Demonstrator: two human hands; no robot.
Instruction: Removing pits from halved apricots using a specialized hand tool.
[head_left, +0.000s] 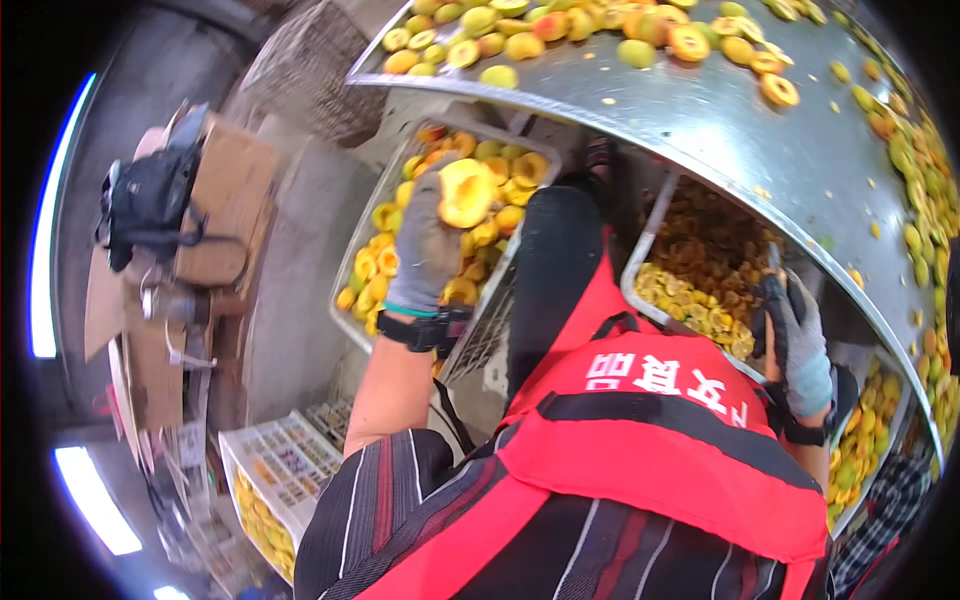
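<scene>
My left hand (431, 232), in a grey work glove, holds a halved yellow peach-like fruit (466, 193), its hollowed cut face turned up, above a white plastic crate (352, 262) of fruit halves. My right hand (799, 330), gloved in grey with dark fingers, grips a slim tool (774, 259), perhaps a pitting knife; its handle is mostly hidden. Below and beside that hand stands another pale crate (646, 251) holding brown pits and small yellow pieces. Above it, the steel table (720, 142) carries whole and halved fruit (688, 43).
The table's curved metal edge (600, 122) runs close above my right hand. Crates of fruit stand at lower right (874, 435) and lower left (281, 442). At left, a black backpack (150, 199) rests by cardboard boxes (225, 202). A checked sleeve (881, 517) shows at lower right.
</scene>
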